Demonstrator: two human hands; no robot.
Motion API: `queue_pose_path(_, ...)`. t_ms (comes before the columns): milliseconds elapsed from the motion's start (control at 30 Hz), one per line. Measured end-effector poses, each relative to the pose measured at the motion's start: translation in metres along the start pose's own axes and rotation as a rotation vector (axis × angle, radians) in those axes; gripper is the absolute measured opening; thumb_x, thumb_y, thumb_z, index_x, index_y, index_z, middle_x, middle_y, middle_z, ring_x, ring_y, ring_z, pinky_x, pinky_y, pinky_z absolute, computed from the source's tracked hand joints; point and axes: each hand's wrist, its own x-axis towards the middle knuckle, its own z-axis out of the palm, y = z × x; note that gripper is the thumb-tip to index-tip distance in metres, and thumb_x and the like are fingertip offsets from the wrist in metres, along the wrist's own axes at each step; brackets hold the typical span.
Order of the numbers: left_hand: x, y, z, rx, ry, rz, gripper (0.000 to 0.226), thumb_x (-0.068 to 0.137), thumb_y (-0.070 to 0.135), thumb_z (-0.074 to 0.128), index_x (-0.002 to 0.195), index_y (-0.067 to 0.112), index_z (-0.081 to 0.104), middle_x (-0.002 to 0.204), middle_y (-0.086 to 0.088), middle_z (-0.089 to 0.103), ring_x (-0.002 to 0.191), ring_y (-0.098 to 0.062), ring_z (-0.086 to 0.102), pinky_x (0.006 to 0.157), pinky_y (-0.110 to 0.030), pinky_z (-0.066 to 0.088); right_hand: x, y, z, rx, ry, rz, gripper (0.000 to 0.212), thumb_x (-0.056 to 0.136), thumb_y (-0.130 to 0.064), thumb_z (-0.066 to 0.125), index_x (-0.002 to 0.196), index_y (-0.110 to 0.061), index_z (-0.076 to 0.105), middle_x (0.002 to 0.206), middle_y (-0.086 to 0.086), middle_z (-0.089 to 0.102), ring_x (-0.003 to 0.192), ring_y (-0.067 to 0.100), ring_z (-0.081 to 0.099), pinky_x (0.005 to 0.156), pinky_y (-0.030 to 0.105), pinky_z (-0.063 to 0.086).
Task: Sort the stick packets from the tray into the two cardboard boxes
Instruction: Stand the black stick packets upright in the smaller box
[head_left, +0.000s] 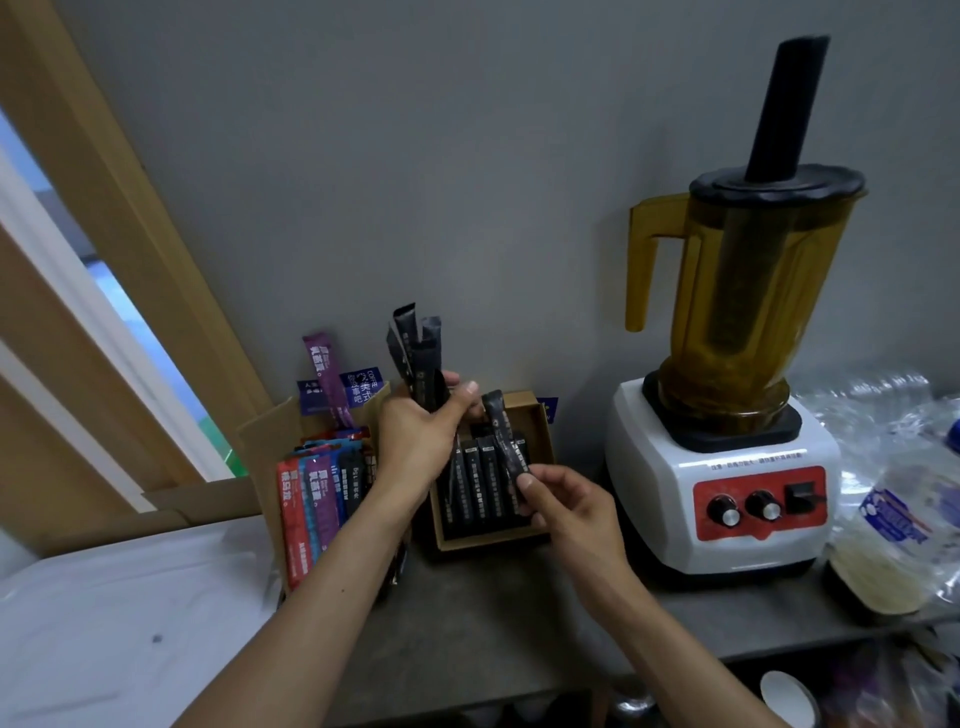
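My left hand (415, 436) grips a bunch of black stick packets (415, 348) that stick up above the fist. My right hand (558, 499) pinches one black stick packet (503, 441) by its lower end, held over the right cardboard box (543, 415). That box holds a row of black packets (480, 483) standing upright. The left cardboard box (265, 436) holds red, blue, purple and dark packets (311, 499), with one purple packet (327, 374) poking up at the back. No tray is in view.
A white blender (722, 488) with an amber jug stands right of the boxes on the grey counter (493, 613). Clear plastic bags (904, 499) lie at the far right. A white sheet (130, 623) covers the left. A grey wall is close behind.
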Motion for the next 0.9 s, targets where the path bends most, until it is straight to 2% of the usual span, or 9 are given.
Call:
queue_pose_path(67, -0.004, 0.005, -0.003, 0.001, -0.06, -0.018, 0.018, 0.09, 0.022, 0.078, 0.104, 0.017, 0.069, 0.087, -0.006, 0.079, 0.085, -0.017, 0.078, 0.086, -0.036, 0.06, -0.003, 0.001, -0.002, 0.037, 0.0, 0.024, 0.017, 0.092, -0.021, 0.073, 0.107, -0.014, 0.076, 0.099, 0.01, 0.078, 0.087, 0.021, 0.072, 0.081, 0.038, 0.056)
queue_pose_path(233, -0.007, 0.006, -0.006, 0.048, -0.101, -0.041, 0.019, 0.084, 0.017, 0.083, 0.097, 0.018, 0.069, 0.088, -0.001, 0.078, 0.085, -0.016, 0.077, 0.084, -0.038, 0.06, -0.008, -0.002, -0.004, 0.026, -0.02, 0.004, 0.017, 0.091, -0.02, 0.073, 0.107, -0.013, 0.075, 0.097, 0.007, 0.079, 0.082, 0.012, 0.072, 0.072, 0.025, 0.054)
queue_pose_path(400, -0.006, 0.002, 0.0, -0.008, -0.072, -0.094, 0.017, 0.087, 0.01, 0.079, 0.096, 0.017, 0.066, 0.083, -0.003, 0.075, 0.085, -0.019, 0.076, 0.088, -0.044, 0.06, -0.01, -0.002, -0.003, -0.006, 0.002, -0.085, 0.016, 0.096, -0.019, 0.067, 0.109, -0.011, 0.069, 0.101, 0.006, 0.079, 0.092, 0.017, 0.076, 0.069, 0.021, 0.056)
queue_pose_path(500, -0.01, 0.0, 0.005, -0.008, -0.062, -0.128, 0.016, 0.087, 0.017, 0.08, 0.095, 0.018, 0.067, 0.084, -0.004, 0.074, 0.076, -0.01, 0.074, 0.077, -0.036, 0.059, -0.015, -0.001, 0.0, 0.052, 0.003, -0.12, 0.015, 0.101, -0.017, 0.061, 0.112, -0.008, 0.061, 0.102, 0.01, 0.079, 0.091, 0.027, 0.077, 0.067, 0.027, 0.058)
queue_pose_path(633, -0.008, 0.003, 0.004, -0.051, -0.063, -0.189, 0.02, 0.084, 0.034, 0.083, 0.084, 0.017, 0.072, 0.081, -0.007, 0.073, 0.074, -0.017, 0.071, 0.066, -0.035, 0.058, -0.018, 0.006, -0.004, -0.041, 0.156, -0.196, 0.013, 0.092, -0.009, 0.073, 0.102, -0.013, 0.067, 0.096, 0.006, 0.076, 0.09, 0.022, 0.075, 0.075, 0.033, 0.062)
queue_pose_path(700, -0.007, 0.004, 0.002, -0.053, -0.096, -0.196, 0.021, 0.082, 0.033, 0.085, 0.081, 0.016, 0.072, 0.086, -0.012, 0.076, 0.078, -0.022, 0.075, 0.075, -0.043, 0.062, -0.017, 0.007, -0.005, -0.047, 0.206, -0.211, 0.017, 0.088, -0.006, 0.077, 0.099, -0.014, 0.068, 0.095, 0.007, 0.076, 0.091, 0.021, 0.075, 0.079, 0.035, 0.062)
queue_pose_path(767, -0.008, 0.004, 0.0, -0.07, -0.129, -0.219, 0.021, 0.079, 0.018, 0.088, 0.086, 0.015, 0.068, 0.088, -0.012, 0.078, 0.086, -0.03, 0.078, 0.086, -0.051, 0.061, -0.018, 0.006, -0.004, -0.063, 0.217, -0.224, 0.022, 0.084, -0.003, 0.081, 0.098, -0.014, 0.068, 0.096, 0.004, 0.075, 0.091, 0.016, 0.074, 0.08, 0.031, 0.062)
queue_pose_path(833, -0.008, 0.003, -0.002, -0.092, -0.151, -0.242, 0.029, 0.078, 0.004, 0.086, 0.095, 0.013, 0.064, 0.093, -0.01, 0.079, 0.092, -0.031, 0.077, 0.092, -0.055, 0.059, -0.021, 0.004, -0.003, -0.065, 0.185, -0.233, 0.026, 0.081, -0.003, 0.083, 0.099, -0.014, 0.068, 0.098, 0.0, 0.074, 0.093, 0.013, 0.074, 0.079, 0.026, 0.061)
queue_pose_path(900, -0.006, 0.003, -0.003, -0.085, -0.144, -0.24, 0.031, 0.08, 0.003, 0.083, 0.1, 0.014, 0.062, 0.099, -0.009, 0.079, 0.095, -0.027, 0.077, 0.094, -0.055, 0.058, -0.023, 0.005, -0.002, -0.053, 0.142, -0.225, 0.027, 0.08, -0.007, 0.084, 0.101, -0.013, 0.069, 0.101, -0.002, 0.075, 0.096, 0.014, 0.074, 0.081, 0.028, 0.062)
